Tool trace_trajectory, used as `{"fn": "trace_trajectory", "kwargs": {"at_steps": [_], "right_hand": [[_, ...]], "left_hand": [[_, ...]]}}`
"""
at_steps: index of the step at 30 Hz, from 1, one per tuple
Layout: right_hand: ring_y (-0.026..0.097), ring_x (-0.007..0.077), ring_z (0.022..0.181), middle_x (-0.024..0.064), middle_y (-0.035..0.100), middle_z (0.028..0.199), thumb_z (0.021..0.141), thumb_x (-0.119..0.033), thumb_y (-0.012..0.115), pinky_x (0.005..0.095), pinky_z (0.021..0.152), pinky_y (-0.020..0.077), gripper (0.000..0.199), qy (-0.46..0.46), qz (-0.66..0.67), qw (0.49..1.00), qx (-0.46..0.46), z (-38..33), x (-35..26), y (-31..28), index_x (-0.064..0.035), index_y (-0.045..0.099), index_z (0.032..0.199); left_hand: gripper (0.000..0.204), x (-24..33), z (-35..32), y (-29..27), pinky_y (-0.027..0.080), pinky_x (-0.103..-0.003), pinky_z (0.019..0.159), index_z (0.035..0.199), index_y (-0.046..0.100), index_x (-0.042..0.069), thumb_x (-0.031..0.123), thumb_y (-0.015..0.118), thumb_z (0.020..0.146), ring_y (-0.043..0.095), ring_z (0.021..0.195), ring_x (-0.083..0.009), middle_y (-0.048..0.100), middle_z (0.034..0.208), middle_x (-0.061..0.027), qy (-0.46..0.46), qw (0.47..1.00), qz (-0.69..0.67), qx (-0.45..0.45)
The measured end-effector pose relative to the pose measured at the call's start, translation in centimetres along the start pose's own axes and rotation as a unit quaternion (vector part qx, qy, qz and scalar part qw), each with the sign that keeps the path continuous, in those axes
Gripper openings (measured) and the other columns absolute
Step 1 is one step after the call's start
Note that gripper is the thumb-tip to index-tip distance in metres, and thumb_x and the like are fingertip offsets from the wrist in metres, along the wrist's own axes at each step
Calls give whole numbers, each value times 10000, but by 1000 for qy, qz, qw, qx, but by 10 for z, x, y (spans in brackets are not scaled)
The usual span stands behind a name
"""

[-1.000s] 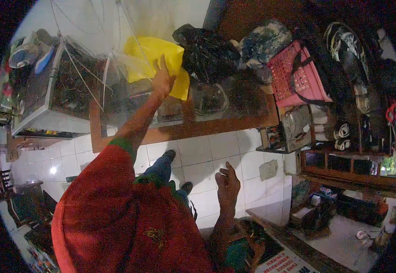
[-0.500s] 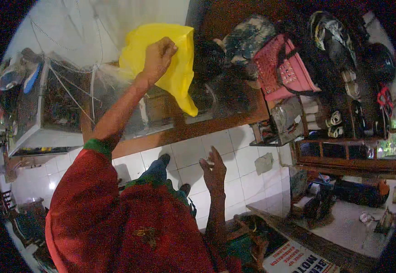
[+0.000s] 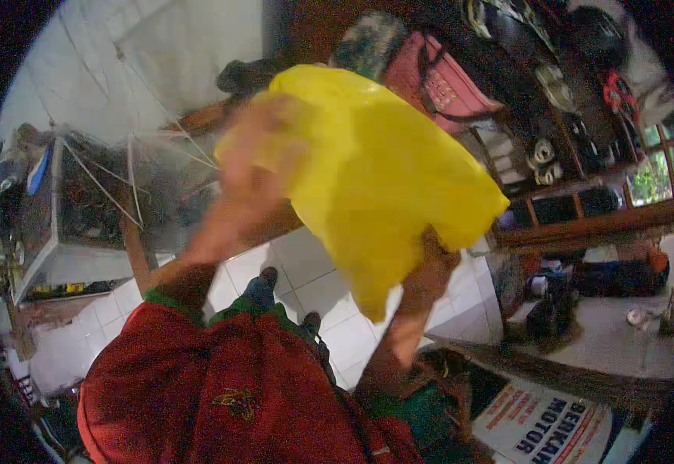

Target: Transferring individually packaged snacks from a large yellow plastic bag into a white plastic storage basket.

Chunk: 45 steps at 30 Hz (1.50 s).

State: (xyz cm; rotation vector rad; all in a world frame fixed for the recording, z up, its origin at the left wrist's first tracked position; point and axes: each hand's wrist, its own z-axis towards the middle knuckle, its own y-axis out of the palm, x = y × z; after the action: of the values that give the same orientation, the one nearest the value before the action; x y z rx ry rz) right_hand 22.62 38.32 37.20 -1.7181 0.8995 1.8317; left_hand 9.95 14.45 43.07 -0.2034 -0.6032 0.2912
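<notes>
A yellow plastic bag (image 3: 383, 170) is spread out in front of my chest, its lower part hanging down. My left hand (image 3: 263, 147), smeared by motion, grips the bag at its upper left side. At the bag's lower right edge is my right hand (image 3: 434, 267), raised against it. The yellow sheet covers its fingers, so whether they close on the bag does not show.
Beyond the bag, a pink basket (image 3: 445, 81) stands by shelves with shoes (image 3: 554, 85). A glass case (image 3: 93, 193) with cords is at the left. A printed sign (image 3: 542, 421) lies at lower right, over a white tiled floor (image 3: 306, 259).
The bag has moved right and nearer, and spread wider. My left hand has come down with it. My right hand, apart from it before, has risen to the bag's lower edge.
</notes>
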Motion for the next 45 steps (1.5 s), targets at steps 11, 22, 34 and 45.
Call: {"fn": "trace_trajectory", "kwargs": {"at_steps": [11,22,34,45], "right_hand": [[566,253,979,118,595,1077,823,-119,569,386,829,478,280,-48,-70,996,-31,-45,96,-283,-39,569,1091],[526,286,1041,126,555,1144,833,-117,557,399,910,417,351,-32,-165,980,104,-221,107,-388,-27,504,1168],[445,299,1178,182,466,1287,757,-98,704,384,1037,306,738,-144,-404,845,319,-266,-27,-300,12,303,1367],[573,234,1017,121,570,1135,768,17,631,394,663,549,485,158,221,919,286,-326,164,-422,-54,484,1225]], "left_hand": [[338,-63,-191,70,458,-317,824,1153,557,20,177,612,858,550,952,-163,583,1080,-66,-320,826,-361,-292],[386,143,-220,185,487,-308,672,1137,560,23,-7,639,761,597,806,-168,635,952,-20,-425,674,-472,-376],[374,222,-261,151,452,-304,893,1197,567,11,46,591,825,568,1063,-177,595,1191,-115,-134,850,-305,-409],[467,217,-385,57,462,-341,927,1272,411,21,94,584,845,588,1022,-233,584,1122,-118,-415,658,-485,-399]]}}
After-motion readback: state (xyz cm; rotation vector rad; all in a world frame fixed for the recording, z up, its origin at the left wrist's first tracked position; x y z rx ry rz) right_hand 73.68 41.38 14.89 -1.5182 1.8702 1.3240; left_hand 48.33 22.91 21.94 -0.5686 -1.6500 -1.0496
